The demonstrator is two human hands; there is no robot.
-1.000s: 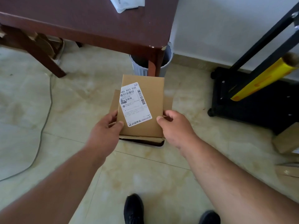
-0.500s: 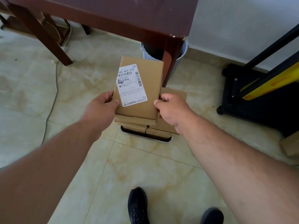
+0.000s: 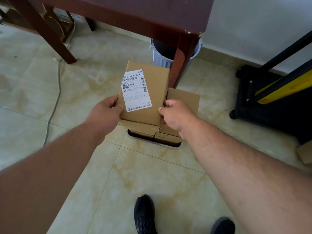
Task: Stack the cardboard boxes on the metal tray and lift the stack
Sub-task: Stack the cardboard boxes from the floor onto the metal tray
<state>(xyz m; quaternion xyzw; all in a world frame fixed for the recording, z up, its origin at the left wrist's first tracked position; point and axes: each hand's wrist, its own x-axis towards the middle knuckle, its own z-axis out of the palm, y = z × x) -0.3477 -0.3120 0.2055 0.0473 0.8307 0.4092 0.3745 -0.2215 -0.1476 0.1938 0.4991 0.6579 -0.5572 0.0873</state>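
Both your hands grip the top box.
Left hand (image 3: 104, 114) & right hand (image 3: 175, 114) pinch the labelled top box (image 3: 157, 92) by its sides, on the box stack (image 3: 148, 130) over the metal tray (image 3: 179, 146) on the floor (image 3: 152, 169).

A dark wooden table (image 3: 135, 12) spans the top of the frame, a ribbed grey bin (image 3: 160, 56) under its corner. My black shoes (image 3: 144, 215) stand at bottom centre on the marbled tile floor (image 3: 152, 174).
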